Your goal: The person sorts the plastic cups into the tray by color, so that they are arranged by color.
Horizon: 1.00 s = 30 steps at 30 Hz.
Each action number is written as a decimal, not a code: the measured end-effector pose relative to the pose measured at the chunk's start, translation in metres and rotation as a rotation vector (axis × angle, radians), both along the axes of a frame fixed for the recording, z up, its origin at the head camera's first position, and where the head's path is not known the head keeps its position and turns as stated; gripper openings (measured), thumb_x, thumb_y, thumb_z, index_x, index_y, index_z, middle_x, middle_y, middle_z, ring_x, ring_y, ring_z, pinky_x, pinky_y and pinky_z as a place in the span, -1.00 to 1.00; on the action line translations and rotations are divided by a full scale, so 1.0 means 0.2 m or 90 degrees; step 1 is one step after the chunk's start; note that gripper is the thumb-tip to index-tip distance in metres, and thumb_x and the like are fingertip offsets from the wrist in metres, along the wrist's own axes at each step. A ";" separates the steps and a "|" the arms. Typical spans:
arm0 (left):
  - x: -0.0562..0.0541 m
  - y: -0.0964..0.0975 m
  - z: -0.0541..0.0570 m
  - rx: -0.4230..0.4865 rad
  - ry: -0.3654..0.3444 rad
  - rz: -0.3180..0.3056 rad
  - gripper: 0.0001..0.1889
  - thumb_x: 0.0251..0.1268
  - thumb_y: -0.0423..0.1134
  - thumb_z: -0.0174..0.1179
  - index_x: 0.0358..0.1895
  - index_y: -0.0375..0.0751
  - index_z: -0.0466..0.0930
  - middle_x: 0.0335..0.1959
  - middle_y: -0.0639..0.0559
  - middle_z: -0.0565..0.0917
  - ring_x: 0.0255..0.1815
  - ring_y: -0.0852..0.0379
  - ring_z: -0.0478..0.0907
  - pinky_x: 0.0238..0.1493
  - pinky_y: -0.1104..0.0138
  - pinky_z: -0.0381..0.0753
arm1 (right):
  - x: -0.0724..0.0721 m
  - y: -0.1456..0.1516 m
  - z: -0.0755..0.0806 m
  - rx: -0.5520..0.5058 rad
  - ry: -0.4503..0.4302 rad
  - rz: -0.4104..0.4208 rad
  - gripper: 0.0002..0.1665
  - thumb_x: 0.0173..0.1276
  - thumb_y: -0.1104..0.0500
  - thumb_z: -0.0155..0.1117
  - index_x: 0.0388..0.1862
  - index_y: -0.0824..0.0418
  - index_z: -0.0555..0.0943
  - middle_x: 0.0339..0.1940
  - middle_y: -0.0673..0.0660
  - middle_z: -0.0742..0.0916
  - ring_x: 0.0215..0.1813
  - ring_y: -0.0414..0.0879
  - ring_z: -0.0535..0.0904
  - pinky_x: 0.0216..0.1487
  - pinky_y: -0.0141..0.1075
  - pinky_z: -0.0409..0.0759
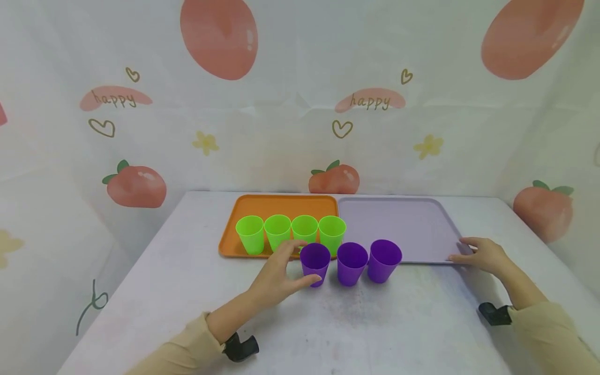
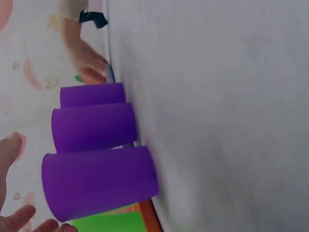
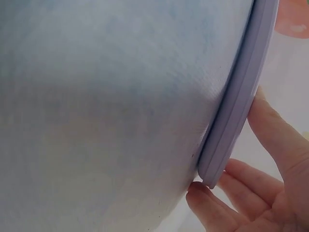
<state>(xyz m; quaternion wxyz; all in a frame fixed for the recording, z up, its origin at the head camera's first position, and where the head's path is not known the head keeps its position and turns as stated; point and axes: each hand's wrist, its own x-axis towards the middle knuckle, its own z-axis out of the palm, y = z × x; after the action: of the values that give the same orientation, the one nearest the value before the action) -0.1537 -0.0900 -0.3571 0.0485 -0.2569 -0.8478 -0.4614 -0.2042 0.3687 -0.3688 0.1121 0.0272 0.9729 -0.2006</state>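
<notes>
A white table (image 1: 398,323): left hand (image 1: 277,278) spread wide around purple cup (image 1: 313,270), right hand (image 1: 486,255) gripping tray (image 1: 398,229).

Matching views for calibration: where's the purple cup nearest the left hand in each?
Head: the purple cup is just right of centre, below middle.
Left wrist: that purple cup is lower left, largest in frame.
Right wrist: not in it.
Shared landmark: the right hand at a corner of the lavender tray.

You are facing purple cups (image 1: 350,273) near, lime-green cups (image 1: 278,232) and an orange tray (image 1: 286,204) left, and a lilac tray (image 1: 389,226) right. Your sleeves (image 1: 183,348) are showing beige; the far white backdrop (image 1: 281,120) is displaying reddish fruits (image 1: 334,180) and yellow flowers (image 1: 205,142).
</notes>
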 end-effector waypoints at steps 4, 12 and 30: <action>0.00 0.03 -0.03 0.001 0.009 0.011 -0.35 -0.05 -0.15 0.43 0.15 -0.21 0.36 0.04 -0.02 0.49 0.04 0.08 0.51 0.08 0.13 0.60 | 0.00 0.00 0.00 -0.011 -0.015 -0.008 0.20 0.02 -0.31 0.34 0.26 0.60 0.19 0.24 0.69 0.23 0.23 0.58 0.19 0.12 0.31 0.38; -0.02 0.06 -0.05 0.011 -0.011 0.040 -0.36 -0.05 -0.16 0.43 0.14 -0.21 0.37 0.03 -0.03 0.51 0.00 0.06 0.53 0.05 0.12 0.61 | 0.00 0.00 0.00 -0.009 -0.009 -0.012 0.19 0.02 -0.30 0.35 0.26 0.60 0.20 0.23 0.69 0.24 0.23 0.58 0.18 0.14 0.31 0.36; -0.04 0.07 -0.03 -0.016 0.005 0.054 -0.44 -0.04 -0.19 0.42 0.08 -0.20 0.44 -0.01 -0.01 0.60 -0.05 0.10 0.60 -0.04 0.35 0.65 | 0.01 -0.01 0.01 -0.004 -0.012 -0.010 0.10 0.09 -0.21 0.35 0.26 0.60 0.19 0.24 0.69 0.23 0.24 0.58 0.16 0.15 0.32 0.34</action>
<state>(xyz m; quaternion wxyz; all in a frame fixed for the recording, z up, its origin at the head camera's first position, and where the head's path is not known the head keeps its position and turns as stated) -0.1627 -0.0751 -0.3635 0.0680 -0.2233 -0.8634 -0.4473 -0.2028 0.3662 -0.3664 0.1195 0.0365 0.9709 -0.2042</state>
